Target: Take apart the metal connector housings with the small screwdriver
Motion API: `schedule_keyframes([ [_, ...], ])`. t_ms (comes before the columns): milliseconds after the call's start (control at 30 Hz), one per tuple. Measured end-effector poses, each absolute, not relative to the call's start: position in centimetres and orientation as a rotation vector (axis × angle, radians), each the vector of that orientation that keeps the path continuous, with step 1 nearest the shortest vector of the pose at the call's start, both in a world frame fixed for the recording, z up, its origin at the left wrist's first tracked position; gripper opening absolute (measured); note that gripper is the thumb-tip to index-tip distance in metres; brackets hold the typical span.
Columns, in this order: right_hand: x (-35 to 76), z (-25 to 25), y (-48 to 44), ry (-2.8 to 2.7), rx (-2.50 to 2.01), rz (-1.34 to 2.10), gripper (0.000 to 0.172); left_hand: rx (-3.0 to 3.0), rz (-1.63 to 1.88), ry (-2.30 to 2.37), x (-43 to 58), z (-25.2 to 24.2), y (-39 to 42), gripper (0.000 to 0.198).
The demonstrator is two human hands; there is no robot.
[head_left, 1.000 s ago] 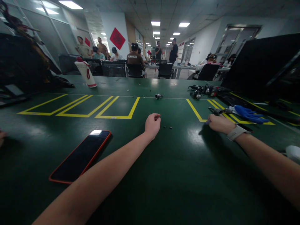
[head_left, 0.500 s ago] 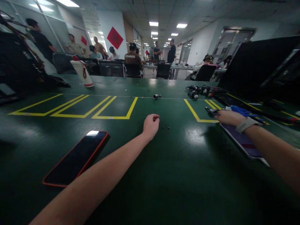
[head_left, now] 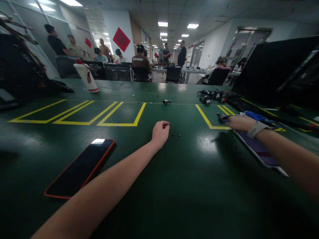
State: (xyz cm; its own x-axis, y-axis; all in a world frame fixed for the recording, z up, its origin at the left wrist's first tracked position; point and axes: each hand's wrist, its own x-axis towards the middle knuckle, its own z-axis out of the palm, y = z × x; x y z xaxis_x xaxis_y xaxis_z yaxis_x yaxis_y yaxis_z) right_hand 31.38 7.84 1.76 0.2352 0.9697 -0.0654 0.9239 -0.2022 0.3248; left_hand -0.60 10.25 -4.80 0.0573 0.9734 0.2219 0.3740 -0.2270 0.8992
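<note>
My left hand (head_left: 160,132) rests on the green tabletop (head_left: 189,186), its fingers curled in and the thumb near the index finger. Whatever it may hold is hidden. Just right of it lie two small dark rings (head_left: 173,134), perhaps nuts. Farther off, a short metal socket-like piece (head_left: 165,102) lies on its side. My right hand (head_left: 240,122), with a pale watch band at the wrist, is closed around a dark metal tool (head_left: 222,117) whose end sticks out to the left; its exact kind is unclear. The hand hovers over the yellow-taped outline at the right.
A phone in an orange case (head_left: 81,169) lies at left, partly behind my left forearm. A purple-faced flat item (head_left: 259,149) and blue object (head_left: 255,116) lie by my right arm. Black cabled parts (head_left: 211,97), a white cup-like container (head_left: 87,78) and a dark screen (head_left: 276,66) stand farther back.
My right hand has shifted slightly left with the metal tool. My left hand stays in place with its fingers curled. The small parts on the table have not moved.
</note>
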Motion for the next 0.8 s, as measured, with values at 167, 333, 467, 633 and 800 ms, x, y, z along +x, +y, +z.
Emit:
schedule_keyframes([
  [167, 31.5, 2.5, 7.6, 1.753, 1.974, 0.062, 0.029, 1.694, 1.157, 1.363, -0.6, -4.9, 10.3, 0.021],
  [333, 31.7, 2.3, 7.7, 1.766, 1.969, 0.051, 0.028, 1.721, 1.187, 1.381, -0.3, -5.1, 10.8, 0.018],
  [467, 29.6, 2.2, 6.7, 1.805, 2.072, 0.029, 0.028, 1.735, 1.199, 1.377, -0.3, -5.3, 10.9, 0.018],
  [633, 23.3, 1.6, 3.1, 2.111, 2.003, -0.110, 0.019, 1.730, 1.180, 1.381, -0.4, -5.0, 10.4, 0.018],
  [800, 17.4, 1.0, 0.6, 2.449, 1.786, -0.183, 0.015, 1.735, 1.163, 1.383, -0.6, -4.7, 10.1, 0.018],
])
